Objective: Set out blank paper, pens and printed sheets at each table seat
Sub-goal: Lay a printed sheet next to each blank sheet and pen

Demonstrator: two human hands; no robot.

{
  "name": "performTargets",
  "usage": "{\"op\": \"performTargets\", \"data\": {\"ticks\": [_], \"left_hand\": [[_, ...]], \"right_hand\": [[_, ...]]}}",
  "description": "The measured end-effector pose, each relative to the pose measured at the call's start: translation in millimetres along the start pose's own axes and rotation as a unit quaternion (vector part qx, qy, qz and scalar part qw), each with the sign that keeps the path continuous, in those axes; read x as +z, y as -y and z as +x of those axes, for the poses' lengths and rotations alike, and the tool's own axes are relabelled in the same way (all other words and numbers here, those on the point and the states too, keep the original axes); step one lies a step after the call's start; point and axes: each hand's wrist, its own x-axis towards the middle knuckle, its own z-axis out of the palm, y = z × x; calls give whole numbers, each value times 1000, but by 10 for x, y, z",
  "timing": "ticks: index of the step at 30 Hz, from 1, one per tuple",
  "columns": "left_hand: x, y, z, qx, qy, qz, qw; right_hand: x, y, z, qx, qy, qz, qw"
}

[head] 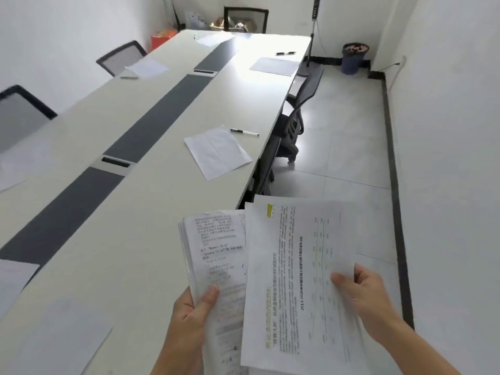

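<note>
My left hand [190, 318] grips a thick stack of printed sheets [216, 255] over the near right edge of the long table [140, 207]. My right hand [362, 296] pinches one printed sheet [292, 280] with a yellow heading, held apart to the right of the stack. On the table's right side lies a blank sheet [217, 151] with a pen [244, 132] just beyond it. Farther along is another blank sheet [274, 65] with a pen [285, 53]. More blank sheets lie on the left side [147, 67] and at the far end [209, 39].
A dark strip [151, 117] with cable hatches runs down the table's middle. Black mesh chairs stand at the right [297, 115], at the left [120, 56] and at the far end [244, 18]. A bin [353, 58] stands in the far right corner on the tiled floor.
</note>
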Motion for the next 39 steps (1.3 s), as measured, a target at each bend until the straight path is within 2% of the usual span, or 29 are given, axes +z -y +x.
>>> {"op": "performTargets", "data": {"ticks": [9, 13, 17, 21, 26, 30, 34, 39], "left_hand": [[-562, -557, 1217, 12, -127, -14, 992], [-741, -931, 1670, 38, -144, -21, 989], [-846, -1184, 1940, 60, -167, -15, 984], [-953, -1244, 2041, 69, -241, -16, 968], [-974, -1084, 1949, 57, -378, -26, 924], [-742, -1054, 1808, 44, -464, -65, 882], [-536, -1016, 1702, 35, -507, -89, 857], [-399, -1063, 1627, 50, -506, -114, 853]], "right_hand": [[988, 804, 1489, -8, 48, -99, 994], [1617, 1287, 2042, -24, 89, -133, 987], [2208, 1629, 2568, -37, 118, -158, 980], [2787, 1811, 3139, -41, 161, -208, 964], [3531, 1735, 3798, -20, 217, -260, 941], [4015, 1444, 4148, 0, 255, -332, 908], [4303, 1117, 4319, 8, 277, -410, 869], [4342, 963, 4402, -5, 287, -477, 831]]}}
